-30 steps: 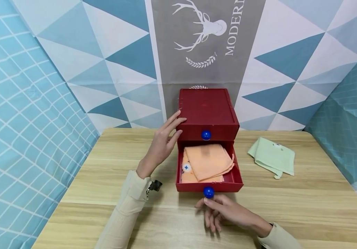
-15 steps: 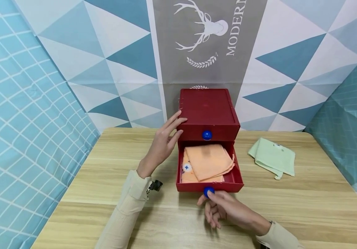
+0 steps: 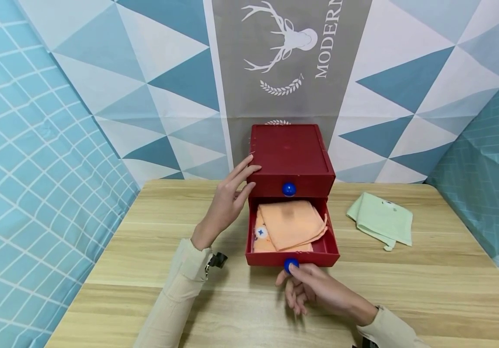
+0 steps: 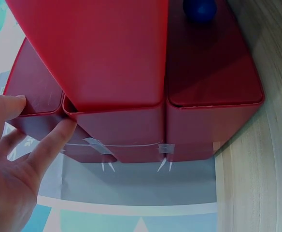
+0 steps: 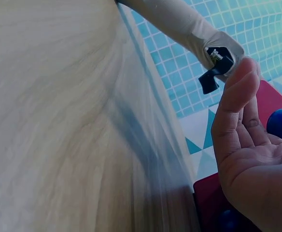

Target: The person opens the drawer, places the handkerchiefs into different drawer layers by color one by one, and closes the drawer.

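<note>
A red drawer cabinet (image 3: pixel 290 147) stands at the back of the table, with one drawer (image 3: pixel 255 260) pulled out below its top tier. Inside that drawer lie folded orange cloths (image 3: pixel 290 224), one with a white round patch. My left hand (image 3: pixel 225 203) rests its fingertips on the cabinet's upper left edge, fingers spread; the left wrist view shows them at the top tier's side. With thumb and index finger, my right hand (image 3: pixel 314 287) pinches the blue knob (image 5: pixel 281 124) of the open drawer. Its other fingers hang loosely below.
A folded green cloth (image 3: pixel 384 217) lies on the wooden table (image 3: pixel 179 212), right of the cabinet. In the left wrist view, a lower tier with its own blue knob (image 4: pixel 200 9) sits beneath the open drawer. Patterned sheets (image 3: pixel 179 87) rise behind and beside the table.
My right hand has moved slightly up, and its thumb has come onto the knob. The open drawer has slid in a very little. The left hand keeps its place.
</note>
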{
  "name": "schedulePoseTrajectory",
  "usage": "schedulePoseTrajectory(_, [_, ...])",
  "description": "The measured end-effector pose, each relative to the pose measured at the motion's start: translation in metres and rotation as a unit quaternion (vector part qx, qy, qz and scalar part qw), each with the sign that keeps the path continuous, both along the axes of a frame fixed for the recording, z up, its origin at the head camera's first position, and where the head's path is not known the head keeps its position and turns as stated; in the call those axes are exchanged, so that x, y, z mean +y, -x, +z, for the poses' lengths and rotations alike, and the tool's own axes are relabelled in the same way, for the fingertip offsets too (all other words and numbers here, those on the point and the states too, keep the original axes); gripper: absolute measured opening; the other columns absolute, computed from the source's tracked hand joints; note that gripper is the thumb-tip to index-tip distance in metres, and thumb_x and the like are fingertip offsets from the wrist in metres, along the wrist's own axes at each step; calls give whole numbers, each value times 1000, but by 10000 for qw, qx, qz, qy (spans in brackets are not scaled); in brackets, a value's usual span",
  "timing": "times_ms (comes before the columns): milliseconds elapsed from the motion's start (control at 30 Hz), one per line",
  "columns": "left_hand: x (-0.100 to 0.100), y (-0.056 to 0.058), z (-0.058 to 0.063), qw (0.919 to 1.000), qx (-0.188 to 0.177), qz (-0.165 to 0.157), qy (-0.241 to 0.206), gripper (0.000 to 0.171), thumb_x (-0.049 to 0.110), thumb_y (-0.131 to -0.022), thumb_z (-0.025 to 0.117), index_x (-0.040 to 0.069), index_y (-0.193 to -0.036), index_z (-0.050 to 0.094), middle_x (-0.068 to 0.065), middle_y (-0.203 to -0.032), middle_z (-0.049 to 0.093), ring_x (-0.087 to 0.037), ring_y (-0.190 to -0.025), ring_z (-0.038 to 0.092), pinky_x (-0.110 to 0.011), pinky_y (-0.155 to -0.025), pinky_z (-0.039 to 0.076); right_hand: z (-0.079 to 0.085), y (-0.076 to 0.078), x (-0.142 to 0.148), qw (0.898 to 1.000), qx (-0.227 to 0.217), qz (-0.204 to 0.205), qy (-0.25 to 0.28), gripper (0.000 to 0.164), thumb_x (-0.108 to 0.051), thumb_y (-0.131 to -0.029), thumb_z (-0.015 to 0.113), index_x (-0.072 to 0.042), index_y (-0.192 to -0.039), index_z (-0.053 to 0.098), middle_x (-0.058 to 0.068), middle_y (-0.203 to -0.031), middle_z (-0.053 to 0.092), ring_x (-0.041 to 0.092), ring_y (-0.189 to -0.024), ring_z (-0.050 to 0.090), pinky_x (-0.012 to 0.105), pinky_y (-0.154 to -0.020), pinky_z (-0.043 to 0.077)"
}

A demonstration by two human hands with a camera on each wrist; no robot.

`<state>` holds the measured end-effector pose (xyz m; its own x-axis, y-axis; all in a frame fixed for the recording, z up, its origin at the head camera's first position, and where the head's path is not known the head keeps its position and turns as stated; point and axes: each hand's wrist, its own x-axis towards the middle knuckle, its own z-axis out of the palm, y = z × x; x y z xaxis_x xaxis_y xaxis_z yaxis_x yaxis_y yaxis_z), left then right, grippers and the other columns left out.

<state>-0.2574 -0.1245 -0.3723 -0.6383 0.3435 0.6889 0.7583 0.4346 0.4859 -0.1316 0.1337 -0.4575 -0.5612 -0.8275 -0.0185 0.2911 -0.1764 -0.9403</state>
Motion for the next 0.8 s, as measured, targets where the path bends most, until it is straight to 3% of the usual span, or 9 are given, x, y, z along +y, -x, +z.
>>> schedulePoseTrajectory(800, [0, 1, -1, 10000, 9, -14, -41, 42, 12, -100, 59, 17, -142, 56, -4, -159, 36, -15, -140, 42, -28, -74, 59, 5, 23, 0, 9996, 198, -176, 88, 50, -32, -112, 27, 9, -121, 55, 5, -84, 66, 15, -68, 65, 24, -58, 53])
